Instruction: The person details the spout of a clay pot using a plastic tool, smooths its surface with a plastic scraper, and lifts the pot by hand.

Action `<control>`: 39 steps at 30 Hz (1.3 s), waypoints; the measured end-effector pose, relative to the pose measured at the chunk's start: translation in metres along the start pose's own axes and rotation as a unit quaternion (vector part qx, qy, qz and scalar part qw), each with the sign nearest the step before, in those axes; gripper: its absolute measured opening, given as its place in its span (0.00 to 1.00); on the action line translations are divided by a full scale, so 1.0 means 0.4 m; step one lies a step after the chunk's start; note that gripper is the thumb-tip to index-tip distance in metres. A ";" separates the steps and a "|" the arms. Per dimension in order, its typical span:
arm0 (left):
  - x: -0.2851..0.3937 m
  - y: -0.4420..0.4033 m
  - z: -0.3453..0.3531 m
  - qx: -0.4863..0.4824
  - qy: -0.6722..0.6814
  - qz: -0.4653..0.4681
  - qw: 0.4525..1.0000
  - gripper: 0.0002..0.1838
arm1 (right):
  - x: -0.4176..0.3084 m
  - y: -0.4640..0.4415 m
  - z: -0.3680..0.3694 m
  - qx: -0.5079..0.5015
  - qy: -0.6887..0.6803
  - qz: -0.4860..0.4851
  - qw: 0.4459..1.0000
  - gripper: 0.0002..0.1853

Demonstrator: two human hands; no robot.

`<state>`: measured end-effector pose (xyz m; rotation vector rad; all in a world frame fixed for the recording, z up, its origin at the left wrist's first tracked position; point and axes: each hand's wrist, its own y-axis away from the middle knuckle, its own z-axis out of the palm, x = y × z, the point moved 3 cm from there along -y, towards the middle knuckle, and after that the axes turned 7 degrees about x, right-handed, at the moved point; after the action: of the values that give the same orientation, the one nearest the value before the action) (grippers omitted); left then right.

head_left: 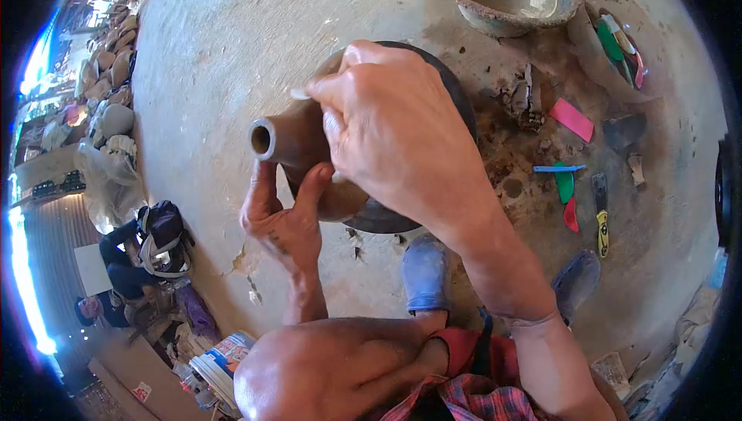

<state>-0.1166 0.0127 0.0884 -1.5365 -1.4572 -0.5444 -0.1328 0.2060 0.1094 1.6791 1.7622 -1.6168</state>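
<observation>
A brown clay vessel (294, 140) with a round open neck pointing toward the left of the view stands on a dark round wheel (460, 100). My right hand (386, 123) is closed over the vessel's upper side, pinching a small whitish piece (300, 94) whose edge touches the clay. Beneath the neck, my left hand (286, 216) rests against the vessel with its thumb and fingers apart. Part of the vessel's body is hidden behind my right hand and wrist.
A basin of water (502, 23) stands at the top. Right of the wheel lie clay scraps (528, 100), a pink piece (572, 120), a green piece (565, 187) and a yellow-handled scraper (602, 224). A tool container (595, 50) is farther right. A person (116, 309) sits at lower left.
</observation>
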 end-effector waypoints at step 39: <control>-0.246 0.011 -0.046 -0.019 0.306 -0.053 0.950 0.52 | 0.460 0.048 0.204 0.030 -0.103 0.069 0.992 0.12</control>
<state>-0.1274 -0.0547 0.0151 -1.1675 -1.0476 -1.0149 -0.2175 0.2408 -0.0710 1.5565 1.4810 -1.7283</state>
